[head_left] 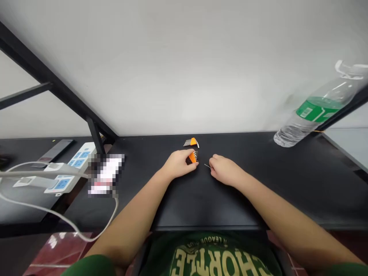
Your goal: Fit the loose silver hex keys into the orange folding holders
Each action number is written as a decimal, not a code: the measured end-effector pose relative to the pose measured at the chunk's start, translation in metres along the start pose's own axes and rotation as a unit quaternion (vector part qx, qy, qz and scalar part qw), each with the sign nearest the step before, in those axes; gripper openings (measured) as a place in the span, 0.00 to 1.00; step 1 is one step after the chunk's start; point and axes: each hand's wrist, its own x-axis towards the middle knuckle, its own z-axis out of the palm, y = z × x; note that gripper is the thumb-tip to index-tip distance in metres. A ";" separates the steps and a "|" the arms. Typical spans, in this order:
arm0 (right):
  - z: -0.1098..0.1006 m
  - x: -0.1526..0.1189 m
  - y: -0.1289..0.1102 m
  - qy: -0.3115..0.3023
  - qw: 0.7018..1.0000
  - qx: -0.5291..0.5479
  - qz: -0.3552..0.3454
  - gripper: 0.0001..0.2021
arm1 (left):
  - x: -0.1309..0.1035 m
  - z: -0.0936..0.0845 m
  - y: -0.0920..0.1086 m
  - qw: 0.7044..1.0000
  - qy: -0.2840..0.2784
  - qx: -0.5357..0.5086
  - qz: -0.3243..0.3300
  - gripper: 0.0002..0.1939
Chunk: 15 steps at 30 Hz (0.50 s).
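Observation:
Near the middle of the black table, my left hand (180, 164) grips an orange holder (193, 156) with several metal keys in it, between thumb and fingers. Just to its right, my right hand (224, 168) is closed on a thin metal piece (207, 166), whose tip points left toward the holder without touching it. Behind my left hand, a second orange holder (193, 141) with several metal hex keys lies on the table.
A large clear bottle (319, 109) with a green label stands at the right back. On the left are a white power strip (79, 165) with plugs and cables, a lit phone (107, 174) and a grey device (56, 151). The black table (207, 209) meets the wall behind.

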 end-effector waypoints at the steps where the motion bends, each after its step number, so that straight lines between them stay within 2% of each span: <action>1: -0.003 0.000 -0.001 -0.012 1.000 -0.009 0.007 0.04 | 0.001 0.000 0.000 1.000 0.002 -0.001 0.004 0.10; 4: -0.007 -0.002 0.000 -0.043 0.998 -0.015 0.036 0.01 | 0.002 0.006 0.002 1.000 0.004 -0.011 0.009 0.12; 8: -0.008 -0.003 0.007 -0.011 1.000 0.009 0.010 0.02 | 0.003 0.012 0.002 0.999 0.012 -0.026 -0.024 0.14; 11: -0.008 -0.001 0.014 0.031 0.995 0.092 -0.020 0.04 | 0.005 0.011 0.001 0.999 0.012 -0.031 -0.012 0.14; 15: -0.002 0.002 0.019 0.036 0.968 0.244 -0.037 0.03 | 0.006 0.007 -0.001 0.999 -0.016 -0.039 0.004 0.13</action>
